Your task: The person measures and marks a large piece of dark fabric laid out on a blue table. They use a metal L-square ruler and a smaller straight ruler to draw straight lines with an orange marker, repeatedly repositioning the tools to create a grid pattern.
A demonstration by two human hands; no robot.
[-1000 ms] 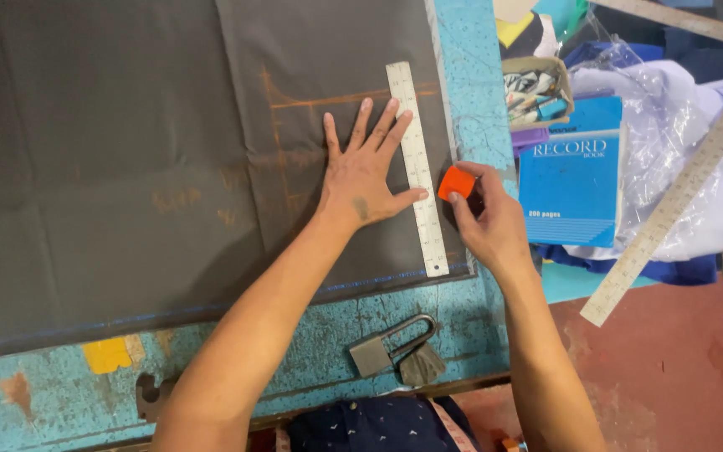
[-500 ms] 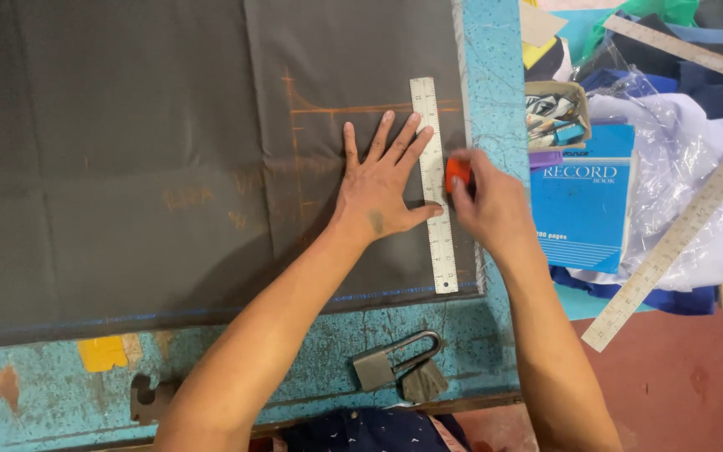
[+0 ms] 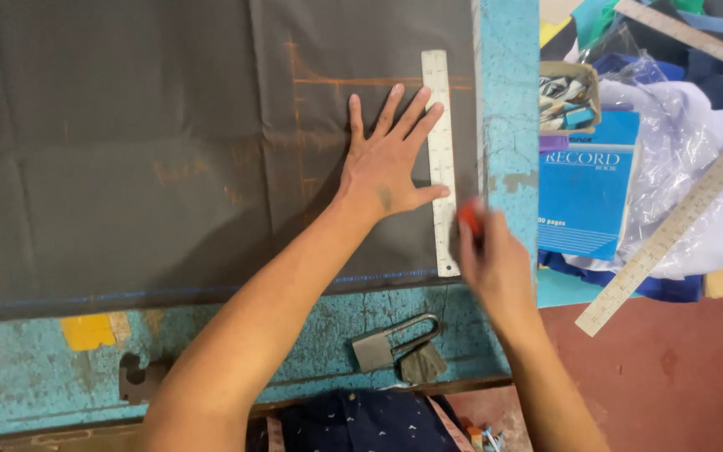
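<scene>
The left hand (image 3: pixel 387 167) is lying flat with fingers spread, its grip open, pressing the dark grey fabric (image 3: pixel 169 142) and the white ruler (image 3: pixel 441 159) so they are not sliding on the turquoise surface (image 3: pixel 508 109). The right hand (image 3: pixel 491 264) is closing its grip on an orange chalk piece (image 3: pixel 469 219), holding it just beside the ruler's lower edge, which is serving as a straight guide.

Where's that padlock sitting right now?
In the head view, the grey padlock lies low on the worn turquoise table, just below the dark fabric's near edge, between the person's two forearms and under the short ruler's lower end.
</scene>
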